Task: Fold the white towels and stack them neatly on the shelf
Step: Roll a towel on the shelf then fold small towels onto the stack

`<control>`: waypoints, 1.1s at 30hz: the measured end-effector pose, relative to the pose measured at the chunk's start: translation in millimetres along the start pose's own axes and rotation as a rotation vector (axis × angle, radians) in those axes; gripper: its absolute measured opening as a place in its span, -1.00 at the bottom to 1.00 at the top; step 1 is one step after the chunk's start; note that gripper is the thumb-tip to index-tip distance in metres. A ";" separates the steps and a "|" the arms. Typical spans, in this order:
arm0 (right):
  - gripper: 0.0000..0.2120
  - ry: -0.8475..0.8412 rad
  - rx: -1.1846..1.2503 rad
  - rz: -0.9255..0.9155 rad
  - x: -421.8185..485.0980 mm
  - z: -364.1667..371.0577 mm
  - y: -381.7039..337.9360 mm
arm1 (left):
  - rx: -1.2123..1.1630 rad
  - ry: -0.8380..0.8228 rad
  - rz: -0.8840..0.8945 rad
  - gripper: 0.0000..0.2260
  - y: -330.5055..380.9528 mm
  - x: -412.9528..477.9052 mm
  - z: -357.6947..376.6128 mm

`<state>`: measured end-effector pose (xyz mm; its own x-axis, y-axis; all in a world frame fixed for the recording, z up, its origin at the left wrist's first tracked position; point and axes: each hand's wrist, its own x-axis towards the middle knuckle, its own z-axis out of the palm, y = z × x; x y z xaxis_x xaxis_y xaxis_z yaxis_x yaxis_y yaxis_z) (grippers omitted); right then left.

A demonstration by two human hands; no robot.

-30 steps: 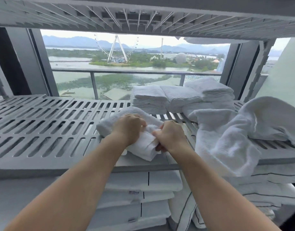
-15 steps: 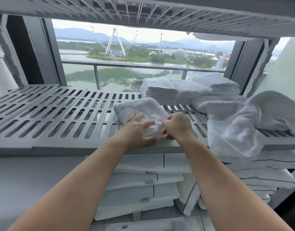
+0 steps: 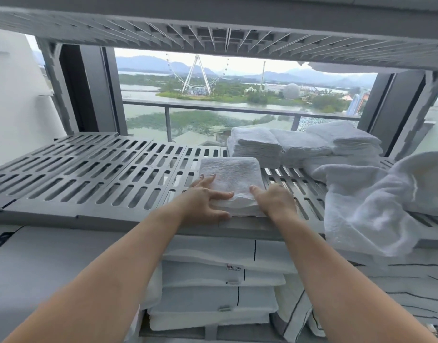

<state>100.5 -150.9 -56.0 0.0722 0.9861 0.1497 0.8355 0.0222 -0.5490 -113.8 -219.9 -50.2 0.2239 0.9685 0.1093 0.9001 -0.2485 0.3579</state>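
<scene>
folded towel [image 3: 232, 174] on the slatted shelf [image 3: 89, 174], pressed by the splayed, ungripping left hand [image 3: 207, 200] to set its creases; right hand [image 3: 276, 201] flanks it, fingers hidden, grip unclear.

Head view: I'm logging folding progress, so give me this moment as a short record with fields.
towel being worked: folded towel, flat at the front edge of the shelf
left hand: fingers spread, pressing its left side
right hand: thumb on its near right corner; fingers hidden
stacked: folded stacks at the back right
to fold: loose towel draped over the shelf's right front edge
</scene>
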 end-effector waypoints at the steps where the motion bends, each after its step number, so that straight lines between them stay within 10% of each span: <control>1: -0.36 -0.005 -0.027 -0.011 -0.5 4.7 0.5 | -0.120 0.021 -0.047 -0.50 1.6 -0.9 -0.9; 7: -0.33 0.043 -0.064 -0.023 -2.3 15.9 6.2 | -0.233 0.431 -0.317 -0.78 7.3 15.8 1.5; 16: -0.33 0.036 0.214 -0.153 -11.8 7.7 4.1 | -0.175 0.274 -0.462 -0.58 17.9 27.9 9.5; 33: -0.40 0.208 0.414 -0.335 -43.8 -1.1 -19.3 | -0.301 0.434 -0.211 -0.49 13.1 0.4 5.9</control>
<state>81.8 -194.7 -51.1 -0.0192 0.8615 0.5074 0.5508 0.4326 -0.7138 -99.8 -222.6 -51.0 -0.1808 0.9174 0.3545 0.7480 -0.1058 0.6552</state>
